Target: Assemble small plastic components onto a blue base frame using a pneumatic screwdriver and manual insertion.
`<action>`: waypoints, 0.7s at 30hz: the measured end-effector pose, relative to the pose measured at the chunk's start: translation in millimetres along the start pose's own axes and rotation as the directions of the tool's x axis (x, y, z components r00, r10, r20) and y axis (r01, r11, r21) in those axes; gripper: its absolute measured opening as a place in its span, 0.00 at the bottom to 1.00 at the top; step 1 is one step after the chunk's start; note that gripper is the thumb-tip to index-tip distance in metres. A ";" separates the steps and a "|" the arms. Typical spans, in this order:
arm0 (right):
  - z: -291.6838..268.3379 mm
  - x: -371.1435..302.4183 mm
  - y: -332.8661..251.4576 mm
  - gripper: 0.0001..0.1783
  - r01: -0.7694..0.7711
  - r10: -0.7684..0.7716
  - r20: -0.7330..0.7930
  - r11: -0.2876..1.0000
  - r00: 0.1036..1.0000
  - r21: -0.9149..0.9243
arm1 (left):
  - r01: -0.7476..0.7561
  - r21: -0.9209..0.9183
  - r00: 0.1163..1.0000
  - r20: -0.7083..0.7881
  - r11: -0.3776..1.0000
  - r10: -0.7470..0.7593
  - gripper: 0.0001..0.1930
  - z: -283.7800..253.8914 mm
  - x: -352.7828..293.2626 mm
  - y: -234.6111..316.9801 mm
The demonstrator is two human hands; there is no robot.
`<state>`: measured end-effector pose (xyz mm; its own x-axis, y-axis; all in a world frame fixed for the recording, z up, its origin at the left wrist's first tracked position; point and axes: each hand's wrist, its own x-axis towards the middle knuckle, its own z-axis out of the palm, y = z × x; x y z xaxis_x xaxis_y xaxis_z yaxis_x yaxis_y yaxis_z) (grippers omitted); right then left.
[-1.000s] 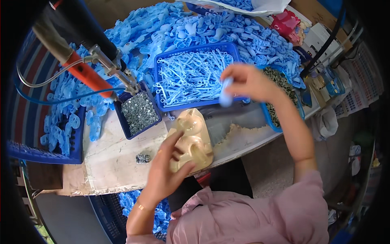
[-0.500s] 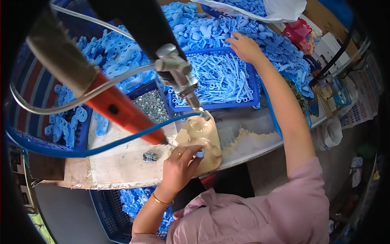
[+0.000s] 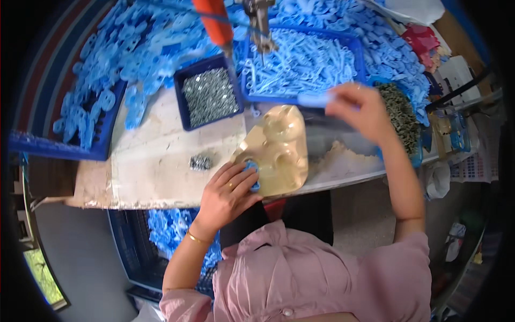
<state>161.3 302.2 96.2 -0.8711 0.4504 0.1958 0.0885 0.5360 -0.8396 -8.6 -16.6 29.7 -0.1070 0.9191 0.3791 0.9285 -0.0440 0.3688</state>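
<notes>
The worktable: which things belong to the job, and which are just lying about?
Seem part of the job:
tan block
blue piece at the left hand
light-blue piece in the right hand

Probably just lying about, untouched:
pink-red thing
white box-like thing

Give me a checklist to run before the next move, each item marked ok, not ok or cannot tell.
1. Left hand on the blue piece at the beige fixture: ok.
2. Blue piece fully seated: cannot tell; partly covered.
3. Right hand holding a pale blue part: ok, though blurred.
4. Right hand over the fixture: not ok; it is off to the right.
5. Orange tool clear of both hands: ok.
6. Metal parts in the dark tray: ok.
</notes>
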 end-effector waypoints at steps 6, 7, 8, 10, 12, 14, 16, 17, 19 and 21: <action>87.6 -66.3 -24.2 0.11 0.493 -0.385 0.312 0.733 0.869 -0.469 | -0.064 -0.030 0.998 -0.012 0.998 0.063 0.14 6.6 -1.9 -3.4; 93.5 -68.9 -25.6 0.11 0.511 -0.403 0.318 0.729 0.858 -0.455 | -0.049 -0.012 0.999 -0.016 0.999 0.049 0.14 7.6 -1.5 -5.9; 95.2 -72.1 -26.1 0.11 0.524 -0.366 0.390 0.713 0.845 -0.466 | -0.080 -0.031 0.997 -0.001 0.996 0.080 0.15 6.8 -0.6 -7.2; 97.8 -75.3 -23.5 0.13 0.575 -0.346 0.486 0.663 0.803 -0.479 | -0.130 -0.044 0.991 0.024 0.990 0.132 0.16 5.4 0.5 -10.4; 95.5 -71.7 -26.9 0.13 0.567 -0.328 0.500 0.682 0.801 -0.461 | -0.128 -0.044 0.991 0.027 0.991 0.130 0.16 -0.3 0.2 -12.6; 92.4 -71.7 -23.8 0.13 0.544 -0.293 0.509 0.701 0.810 -0.462 | -0.130 -0.076 0.992 -0.004 0.989 0.130 0.19 -9.3 6.6 -18.5; 93.1 -76.3 -17.3 0.13 0.514 -0.290 0.468 0.714 0.835 -0.476 | -0.049 -0.041 0.983 -0.182 0.998 0.041 0.20 -15.8 16.8 -49.6; 94.2 -75.5 -19.8 0.13 0.523 -0.296 0.474 0.711 0.829 -0.470 | 0.067 0.064 0.951 -0.306 0.996 -0.045 0.20 -16.2 22.7 -73.0; 94.4 -73.2 -26.6 0.13 0.502 -0.314 0.426 0.730 0.849 -0.463 | 0.278 -0.031 0.835 -0.487 0.960 -0.257 0.20 -27.5 51.9 -123.4; 95.7 -70.0 -33.7 0.12 0.494 -0.349 0.365 0.737 0.863 -0.462 | 0.365 0.038 0.813 -0.501 0.930 -0.299 0.21 -46.1 80.5 -166.4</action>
<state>173.1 184.2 62.3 -0.9590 -0.0595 0.2771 -0.1418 0.9472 -0.2876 -188.1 46.7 38.0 -0.5423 0.5640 0.6227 0.8380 0.3098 0.4491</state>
